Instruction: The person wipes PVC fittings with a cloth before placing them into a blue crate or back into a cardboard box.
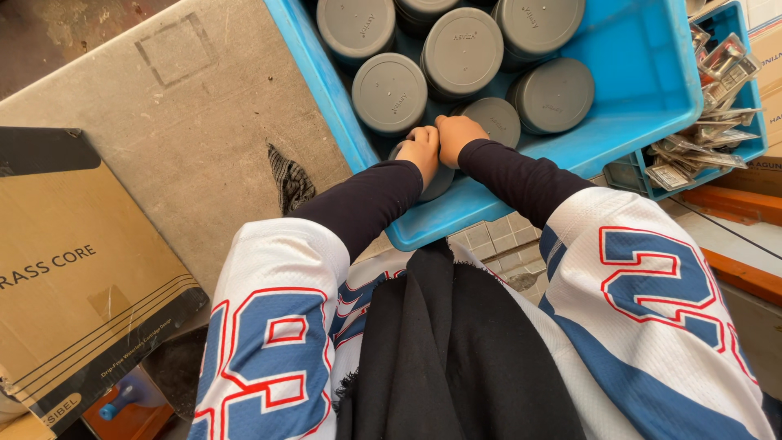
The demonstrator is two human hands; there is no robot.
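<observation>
Both hands on one grey lid in the blue crate.
Left hand [421, 149] and right hand [456, 135] grip closed on the grey round container [436, 181] directly beneath them, near corner of blue crate [643, 73]; hands equally near.

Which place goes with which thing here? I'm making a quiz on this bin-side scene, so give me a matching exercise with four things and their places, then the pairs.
Things:
1. both hands
2. cardboard box
3. small blue bin
4. dark cloth scrap

Places:
A. far left, by the table edge
B. on the grey table top
C. on a grey lid in the big blue crate
D. far right, full of shiny packets

Pairs: 1-C (left hand, right hand, crate); 2-A; 3-D; 4-B.
</observation>
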